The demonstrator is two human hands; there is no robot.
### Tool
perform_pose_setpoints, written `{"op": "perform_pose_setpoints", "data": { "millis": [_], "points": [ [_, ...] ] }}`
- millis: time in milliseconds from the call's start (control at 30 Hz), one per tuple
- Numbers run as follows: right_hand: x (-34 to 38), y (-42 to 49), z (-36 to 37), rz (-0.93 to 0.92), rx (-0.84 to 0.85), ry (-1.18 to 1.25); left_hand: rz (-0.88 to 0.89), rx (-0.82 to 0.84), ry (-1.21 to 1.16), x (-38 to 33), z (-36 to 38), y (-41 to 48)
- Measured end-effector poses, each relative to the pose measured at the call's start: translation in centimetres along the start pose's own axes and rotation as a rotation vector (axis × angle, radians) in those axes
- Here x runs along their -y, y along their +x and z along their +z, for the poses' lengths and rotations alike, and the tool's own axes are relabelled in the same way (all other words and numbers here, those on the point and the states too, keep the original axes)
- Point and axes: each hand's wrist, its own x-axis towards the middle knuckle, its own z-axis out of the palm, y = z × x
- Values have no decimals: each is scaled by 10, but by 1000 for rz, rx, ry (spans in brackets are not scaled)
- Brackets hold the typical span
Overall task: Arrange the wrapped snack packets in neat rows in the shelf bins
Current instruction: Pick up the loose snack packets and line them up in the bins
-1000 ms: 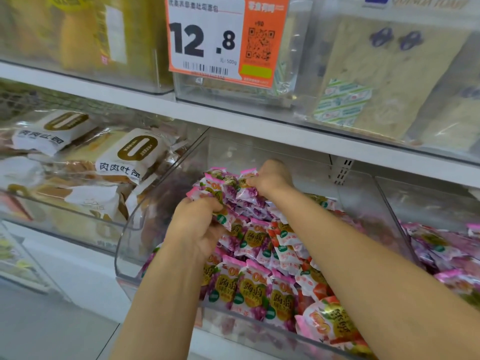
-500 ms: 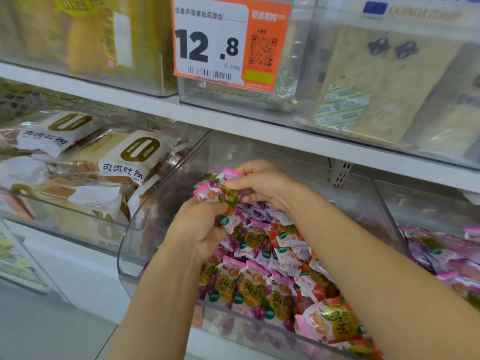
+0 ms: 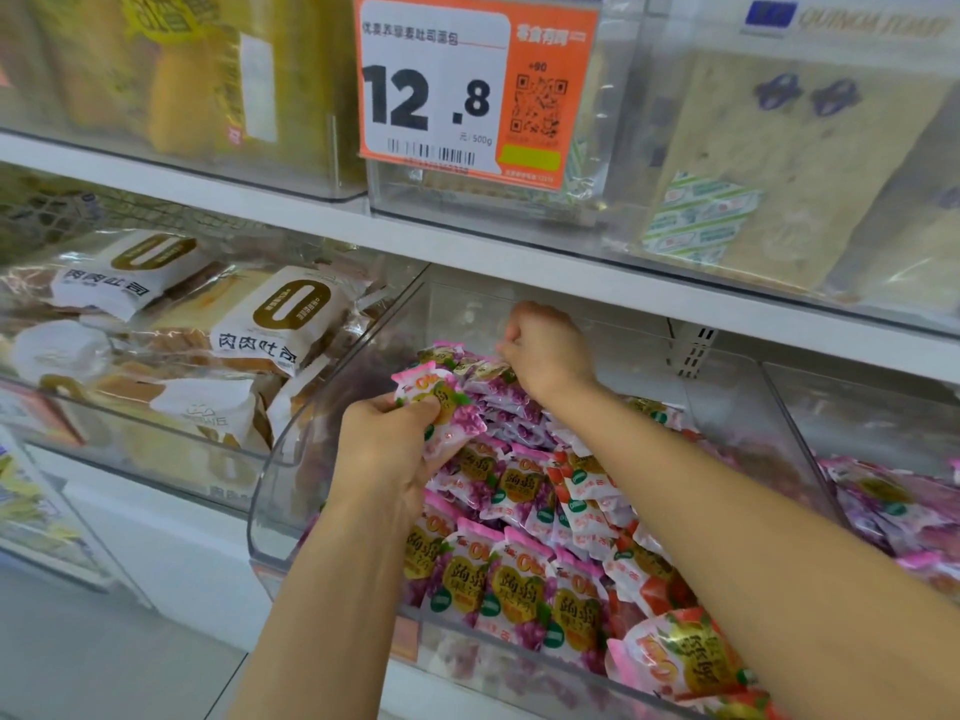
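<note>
A: Left hand point(image 3: 387, 449)?
B: Fingers curled round spare packets point(image 3: 441, 402), just short of the right hand point(image 3: 545, 350). Probably feed stock.
A: Right hand?
B: Fingers curled, pinching a back-row packet point(image 3: 483, 370), apparently seating it upright at the rear of the clear bin point(image 3: 291, 459).

Right hand point(image 3: 545, 350) fingertips buried among packets point(image 3: 519, 491), grip unclear; right bin point(image 3: 857, 407) cut off.

A shop: price tag point(image 3: 475, 88) on clear shelf bins point(image 3: 291, 491) of packaged snacks point(image 3: 519, 589).
</note>
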Motion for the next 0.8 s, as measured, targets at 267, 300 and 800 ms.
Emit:
{"op": "perform_pose_setpoints", "data": {
  "millis": [267, 300, 800],
  "points": [
    [0, -10, -5, -68, 185, 83, 48, 47, -14, -2, 0, -3],
    [2, -10, -9, -54, 158, 178, 56, 45, -33, -1, -2, -2],
    [13, -79, -40, 313, 541, 490, 185, 31, 111, -7, -9, -13]
  ]
}}
